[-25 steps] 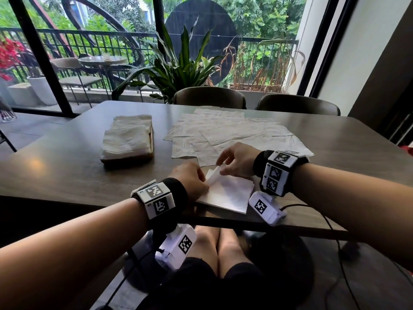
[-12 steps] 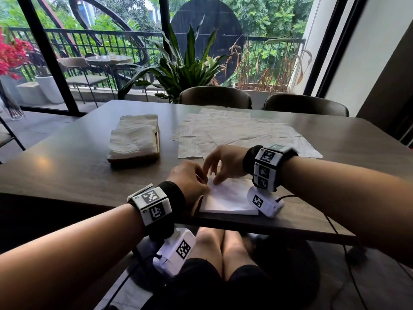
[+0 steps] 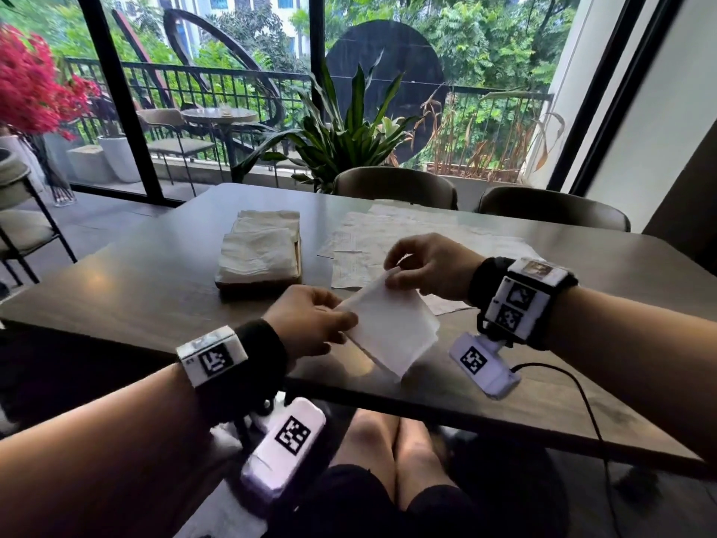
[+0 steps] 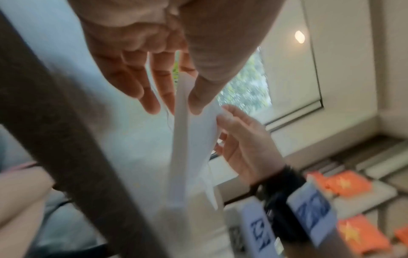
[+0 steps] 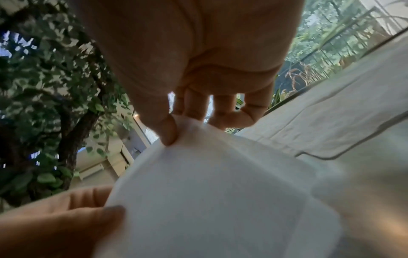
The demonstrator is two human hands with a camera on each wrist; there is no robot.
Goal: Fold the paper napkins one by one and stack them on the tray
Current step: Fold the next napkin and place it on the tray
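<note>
A folded white napkin (image 3: 392,330) hangs tilted above the table's near edge, held between both hands. My left hand (image 3: 310,322) pinches its left corner between thumb and fingers (image 4: 194,103). My right hand (image 3: 423,267) pinches the far top corner, and the thumb (image 5: 165,129) presses the paper (image 5: 209,192) against the fingers. A stack of folded napkins (image 3: 260,248) lies on the wooden tray (image 3: 297,275) to the left. Unfolded napkins (image 3: 407,234) lie spread over the table's middle, behind my hands.
The dark wooden table (image 3: 155,281) runs from my lap to the window. Two padded chairs (image 3: 395,188) stand at its far side, with a large potted plant (image 3: 345,130) behind them. A cable (image 3: 582,401) trails from my right wrist camera over the table edge.
The folded napkin lay flat on the table under both hands. Now it is lifted off the surface and tilted, with both hands raised and moved slightly left toward the tray.
</note>
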